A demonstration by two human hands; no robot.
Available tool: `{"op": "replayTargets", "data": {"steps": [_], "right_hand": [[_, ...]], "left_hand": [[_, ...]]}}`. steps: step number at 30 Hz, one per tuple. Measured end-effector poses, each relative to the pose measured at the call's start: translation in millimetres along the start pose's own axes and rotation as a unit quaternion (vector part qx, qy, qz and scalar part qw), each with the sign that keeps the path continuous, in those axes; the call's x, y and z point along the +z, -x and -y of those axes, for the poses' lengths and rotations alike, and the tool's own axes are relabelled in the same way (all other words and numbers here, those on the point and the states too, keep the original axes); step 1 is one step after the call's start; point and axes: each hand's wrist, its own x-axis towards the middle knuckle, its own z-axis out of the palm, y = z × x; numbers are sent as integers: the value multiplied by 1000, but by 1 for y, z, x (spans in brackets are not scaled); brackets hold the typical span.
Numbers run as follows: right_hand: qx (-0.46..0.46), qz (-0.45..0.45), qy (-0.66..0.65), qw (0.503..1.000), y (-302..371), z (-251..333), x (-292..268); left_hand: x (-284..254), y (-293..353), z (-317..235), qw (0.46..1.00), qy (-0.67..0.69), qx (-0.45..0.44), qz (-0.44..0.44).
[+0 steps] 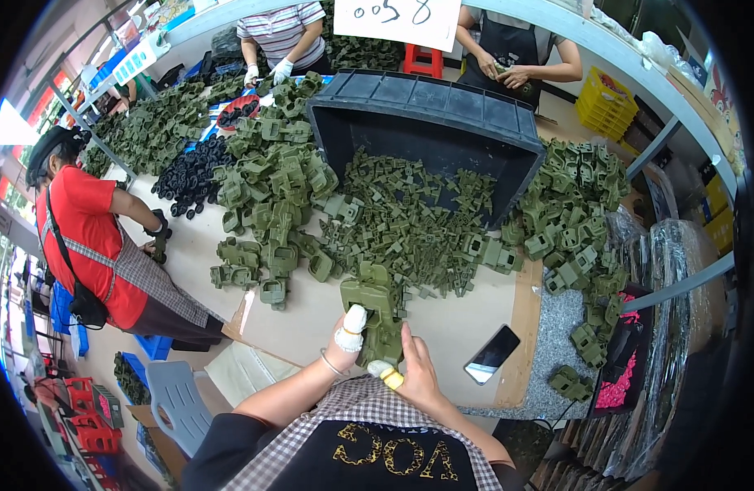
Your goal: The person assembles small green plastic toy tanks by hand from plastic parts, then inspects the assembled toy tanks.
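Observation:
An olive-green plastic toy truck body (375, 299) is held upright between my two hands, just in front of my apron. My left hand (344, 344) grips its left side, with white wrapping on the thumb. On the lower right side, my right hand (416, 372) has its fingers along the edge, and its thumb carries white and yellow wrapping. Right beyond the truck body spreads a heap of small green plastic parts (393, 233), spilling from a black bin (426, 110) tipped on its side. The undersides of my fingers are partly hidden.
Green truck bodies are piled left (275, 188) and right (569, 217). Black wheels (193, 172) form a heap at far left. A phone (492, 353) lies to my right. A co-worker in red (94, 237) stands left; two more people work across the table.

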Motion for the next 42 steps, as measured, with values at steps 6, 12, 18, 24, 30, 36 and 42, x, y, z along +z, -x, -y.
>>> {"op": "replayTargets", "data": {"steps": [6, 12, 18, 24, 30, 36, 42], "right_hand": [[47, 16, -75, 996, -3, -3, -1], [63, 14, -144, 987, -2, -17, 0], [73, 22, -80, 994, -5, 0, -13], [74, 25, -95, 992, -6, -4, -11], [98, 28, -64, 993, -7, 6, -10], [110, 28, -37, 993, -8, -10, -4], [74, 19, 16, 997, -21, 5, -21]], "left_hand": [[-3, -2, 13, 999, 7, -1, -43], [-2, -9, 14, 999, 26, -27, -18], [2, -10, 19, 1000, -6, 10, -23], [1, -10, 20, 999, 13, -3, -34], [-1, -9, 27, 990, -126, 35, -43], [3, -13, 35, 999, 2, -12, -40], [-10, -14, 52, 999, 25, 8, 39]]}}
